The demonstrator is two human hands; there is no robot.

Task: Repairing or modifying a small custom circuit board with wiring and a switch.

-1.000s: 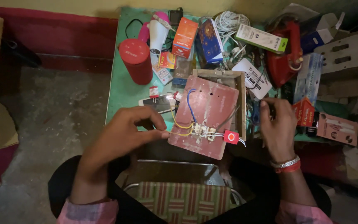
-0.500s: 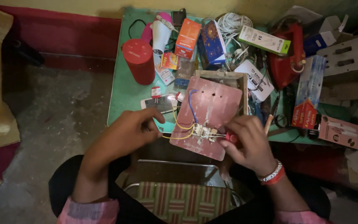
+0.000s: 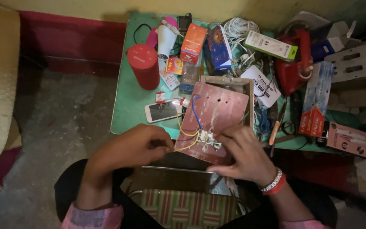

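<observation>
At the tabletop's (image 3: 126, 110) near edge, the reddish switchboard panel (image 3: 217, 114) overhangs; left hand (image 3: 134, 148) pinches its yellow wire (image 3: 183, 133), right hand (image 3: 244, 152) grips its near-right corner. Clutter crowds far and right.

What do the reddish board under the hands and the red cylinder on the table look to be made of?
Reddish-brown flat board: looks like laminate or hardboard, with a dull, scuffed face and drilled holes; uncertain. Red cylinder: matte, soft-looking cover, perhaps fabric or rubbery plastic; too dim to settle.
</observation>
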